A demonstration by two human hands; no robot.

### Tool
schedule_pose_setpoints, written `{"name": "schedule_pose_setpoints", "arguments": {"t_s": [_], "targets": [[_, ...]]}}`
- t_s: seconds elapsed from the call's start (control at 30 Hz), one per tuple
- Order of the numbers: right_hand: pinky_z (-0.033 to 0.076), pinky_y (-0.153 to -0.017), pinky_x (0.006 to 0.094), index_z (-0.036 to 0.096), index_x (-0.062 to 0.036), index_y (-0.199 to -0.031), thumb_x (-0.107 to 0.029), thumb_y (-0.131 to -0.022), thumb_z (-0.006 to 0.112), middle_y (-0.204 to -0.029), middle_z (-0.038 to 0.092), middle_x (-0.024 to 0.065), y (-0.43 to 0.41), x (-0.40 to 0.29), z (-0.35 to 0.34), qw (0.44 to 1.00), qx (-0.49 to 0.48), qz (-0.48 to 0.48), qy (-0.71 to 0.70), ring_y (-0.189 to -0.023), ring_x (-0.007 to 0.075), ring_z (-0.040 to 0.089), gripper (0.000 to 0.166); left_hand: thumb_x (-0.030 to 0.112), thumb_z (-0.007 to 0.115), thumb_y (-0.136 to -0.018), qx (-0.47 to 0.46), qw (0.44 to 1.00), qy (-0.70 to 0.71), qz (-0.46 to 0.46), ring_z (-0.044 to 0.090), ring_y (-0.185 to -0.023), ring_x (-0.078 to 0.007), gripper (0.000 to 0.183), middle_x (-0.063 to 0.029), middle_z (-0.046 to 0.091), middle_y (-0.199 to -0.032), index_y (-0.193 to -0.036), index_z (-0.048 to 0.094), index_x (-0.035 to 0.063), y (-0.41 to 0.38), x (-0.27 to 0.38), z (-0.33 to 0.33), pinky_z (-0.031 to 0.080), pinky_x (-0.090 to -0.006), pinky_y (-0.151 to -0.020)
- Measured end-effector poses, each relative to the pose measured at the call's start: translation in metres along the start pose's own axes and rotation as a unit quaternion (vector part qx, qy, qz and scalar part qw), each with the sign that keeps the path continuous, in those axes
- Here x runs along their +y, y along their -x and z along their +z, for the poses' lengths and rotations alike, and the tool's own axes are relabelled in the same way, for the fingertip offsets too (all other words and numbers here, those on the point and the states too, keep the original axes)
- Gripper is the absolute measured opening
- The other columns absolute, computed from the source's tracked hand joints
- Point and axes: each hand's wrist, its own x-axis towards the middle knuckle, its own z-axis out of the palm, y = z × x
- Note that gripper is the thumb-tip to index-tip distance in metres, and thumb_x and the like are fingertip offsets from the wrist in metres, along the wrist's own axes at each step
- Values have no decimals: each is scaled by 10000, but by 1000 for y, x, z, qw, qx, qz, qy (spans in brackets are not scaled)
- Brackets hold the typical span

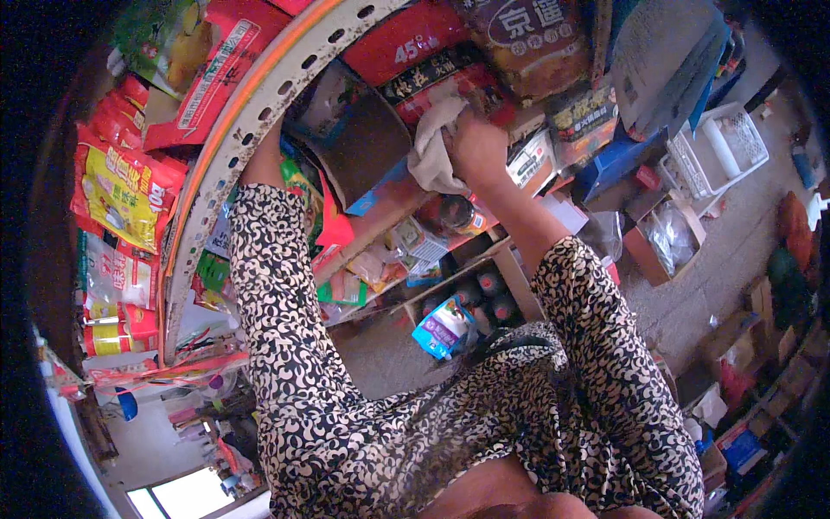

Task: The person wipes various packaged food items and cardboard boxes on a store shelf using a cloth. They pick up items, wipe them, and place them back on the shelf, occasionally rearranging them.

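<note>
My right hand [481, 148] grips a crumpled beige cloth [433, 148] against the front of a red printed hotpot-seasoning package [421, 48] on a shelf. My left forearm [262, 159] reaches behind a rusty perforated metal shelf upright [217, 170], which hides the hand. Beside that forearm stands an open dark cardboard box [363, 152]. A brown printed package [538, 55] is to the right of the red one. Below my right wrist are a dark-lidded jar [456, 211] and a white printed packet [530, 162].
Seasoning bags [123, 194] hang outside the upright at left. A blue pouch [445, 327] lies low, near dark-capped bottles [491, 283]. On the floor at right are a white plastic basket [723, 149] and a cardboard box [668, 240] holding clear plastic.
</note>
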Motion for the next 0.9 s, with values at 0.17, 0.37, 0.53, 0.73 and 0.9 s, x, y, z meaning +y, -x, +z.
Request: {"name": "schedule_pose_setpoints", "arguments": {"t_s": [0.17,0.37,0.53,0.73,0.9], "targets": [[511,-609,467,572,-26,-905,-380,-793,639,-783,644,180,-3,3,-1,1000,-13,2,20,-684,359,644,377,15,503,-811,5,1000,12,3,577,-1064,-342,438,-171,565,-1224,-1240,536,97,-7,-3,4,504,-432,-843],[511,-612,457,565,-29,-934,-378,-808,634,-794,644,174,3,-2,0,998,-34,-5,49,-685,355,644,377,18,516,-801,8,1000,7,-6,582,-1039,-341,412,-166,583,-1186,-1205,559,89,-1,-23,-3,499,-434,-840],[521,-559,455,595,-76,-895,-435,-831,591,-709,648,142,0,12,12,996,43,-33,73,-622,334,651,364,20,526,-794,6,1000,12,22,586,-1019,-339,391,-162,599,-1155,-1176,577,83,-10,-23,-5,495,-435,-838],[518,-564,457,588,-67,-889,-419,-829,604,-711,642,157,1,10,12,997,10,-20,77,-621,344,646,358,23,539,-784,-9,995,15,95,591,-994,-338,366,-157,618,-1118,-1141,600,75,-1,-36,-12,490,-436,-836],[516,-594,472,582,-53,-873,-381,-794,651,-728,639,164,-2,13,11,999,13,-6,41,-653,360,646,345,25,549,-777,7,936,-41,350,595,-973,-336,346,-152,633,-1087,-1112,618,69,54,-3,-12,486,-438,-834]]}}
